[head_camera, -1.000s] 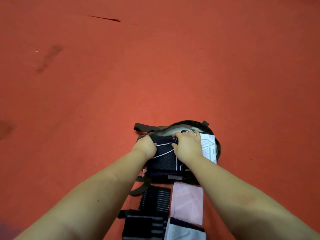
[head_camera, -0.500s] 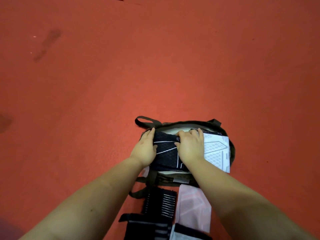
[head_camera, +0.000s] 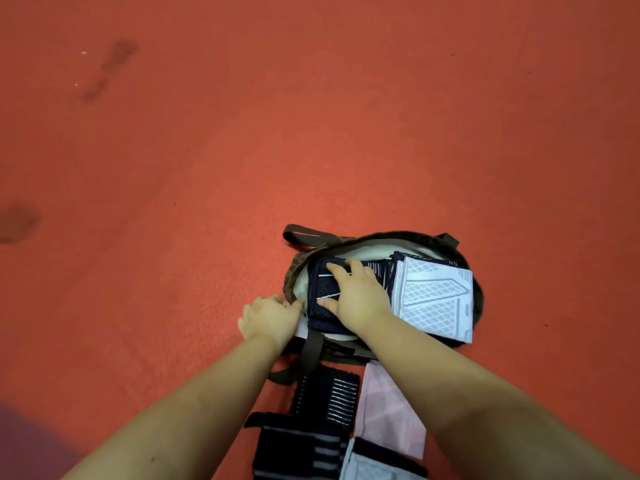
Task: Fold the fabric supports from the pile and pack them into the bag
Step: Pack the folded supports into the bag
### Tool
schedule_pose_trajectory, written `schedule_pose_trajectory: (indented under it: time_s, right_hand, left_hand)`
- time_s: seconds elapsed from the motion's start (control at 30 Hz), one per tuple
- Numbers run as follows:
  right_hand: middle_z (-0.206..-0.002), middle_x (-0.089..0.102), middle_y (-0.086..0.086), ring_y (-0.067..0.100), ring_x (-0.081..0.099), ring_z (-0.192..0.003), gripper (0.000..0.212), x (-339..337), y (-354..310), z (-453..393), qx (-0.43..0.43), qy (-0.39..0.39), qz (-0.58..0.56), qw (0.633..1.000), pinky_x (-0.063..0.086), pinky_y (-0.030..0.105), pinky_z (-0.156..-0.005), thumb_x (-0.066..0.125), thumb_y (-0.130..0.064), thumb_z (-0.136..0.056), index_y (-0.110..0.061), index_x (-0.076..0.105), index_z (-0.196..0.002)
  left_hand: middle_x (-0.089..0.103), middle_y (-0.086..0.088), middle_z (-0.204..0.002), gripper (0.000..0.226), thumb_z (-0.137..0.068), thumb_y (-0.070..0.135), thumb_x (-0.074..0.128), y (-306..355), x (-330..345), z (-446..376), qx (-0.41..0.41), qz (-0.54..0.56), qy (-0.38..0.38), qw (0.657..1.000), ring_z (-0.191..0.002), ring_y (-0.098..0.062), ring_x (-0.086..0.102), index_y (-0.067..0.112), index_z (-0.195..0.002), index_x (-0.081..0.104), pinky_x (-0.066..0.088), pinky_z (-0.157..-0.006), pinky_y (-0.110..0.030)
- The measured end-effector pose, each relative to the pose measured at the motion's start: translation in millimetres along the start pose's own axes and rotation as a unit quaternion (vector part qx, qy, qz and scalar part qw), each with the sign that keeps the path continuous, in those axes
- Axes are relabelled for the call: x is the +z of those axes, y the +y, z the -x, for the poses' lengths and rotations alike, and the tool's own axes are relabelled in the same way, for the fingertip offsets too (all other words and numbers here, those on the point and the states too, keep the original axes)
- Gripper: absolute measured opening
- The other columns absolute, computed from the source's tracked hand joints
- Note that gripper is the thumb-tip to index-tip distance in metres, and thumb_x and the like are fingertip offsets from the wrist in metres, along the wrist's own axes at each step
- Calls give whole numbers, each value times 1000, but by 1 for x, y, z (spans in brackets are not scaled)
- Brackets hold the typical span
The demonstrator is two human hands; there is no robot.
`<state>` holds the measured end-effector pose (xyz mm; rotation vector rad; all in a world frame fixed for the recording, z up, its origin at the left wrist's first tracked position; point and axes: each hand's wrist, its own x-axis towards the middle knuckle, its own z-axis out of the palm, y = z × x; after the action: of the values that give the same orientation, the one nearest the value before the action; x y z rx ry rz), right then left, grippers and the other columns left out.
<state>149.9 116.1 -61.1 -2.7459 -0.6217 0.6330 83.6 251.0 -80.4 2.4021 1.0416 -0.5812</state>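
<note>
Inside bag [head_camera: 294,271]: 2 supports (folded)

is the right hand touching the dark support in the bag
Touching. The head view shows the right hand lying flat on the dark support, fingers spread across its top inside the bag.

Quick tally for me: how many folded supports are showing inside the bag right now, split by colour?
Dark navy supports: 1, the dark support under the right hand
White patterned supports: 1, the white support
Total in the bag: 2 showing; any beneath are hidden.
</note>
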Motion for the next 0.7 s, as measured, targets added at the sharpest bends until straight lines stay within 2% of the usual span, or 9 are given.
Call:
schedule_pose_trajectory:
  time_s: [0.1,0.17,0.27,0.4,0.5,0.6,0.7]
  right_hand:
    - [-148,23,6,27,22,-135,75,2,-3,-5,37,-37,17,998,39,41,-102,58,-54,-85,-30,24,-148]
    - [-148,22,5,28,21,-135,76,5,-5,-9,53,-49,22,997,41,42,-99,60,-54,-84,-31,24,-147]
    - [-146,25,5,29,23,-134,77,9,-7,-14,69,-66,27,995,42,43,-96,62,-54,-82,-31,26,-146]
    - [-145,28,6,30,26,-133,80,5,-7,-21,76,-84,16,993,41,43,-99,66,-54,-79,-31,28,-146]
    - [-145,30,7,28,31,-133,77,-4,-2,-20,75,-85,-60,992,38,41,-104,68,-49,-79,-30,32,-145]
    - [-139,38,4,23,41,-127,66,-11,2,-1,65,-24,-133,989,40,33,-101,68,-40,-83,-27,40,-141]
    - [-133,44,0,18,44,-123,51,-13,4,31,34,43,-132,990,40,29,-94,63,-34,-88,-24,46,-135]
  left_hand:
    - [66,-8,-104,34,-88,46,48,0,-2,5,10,42,24,999,-109,-32,52,18,-77,65,37,-87,-35]
    - [67,-8,-85,37,-87,40,52,1,-7,10,17,93,51,994,-100,-32,55,15,-59,54,38,-80,-35]
    - [56,-3,-61,41,-83,33,55,2,-14,15,25,156,71,985,-89,-32,56,12,-49,46,37,-74,-36]
    - [63,-8,-77,41,-85,35,54,2,-19,15,51,120,82,988,-96,-33,54,14,-51,45,36,-77,-36]
    - [62,-4,-86,37,-88,41,50,1,-19,16,64,69,57,994,-104,-31,52,17,-60,48,35,-84,-35]
    - [60,-7,-112,32,-90,50,46,-3,-17,18,105,-43,36,993,-114,-30,46,22,-84,62,33,-94,-36]
    - [56,-7,-120,38,-92,51,43,-11,-16,21,131,-108,26,985,-118,-29,42,22,-104,65,30,-98,-37]
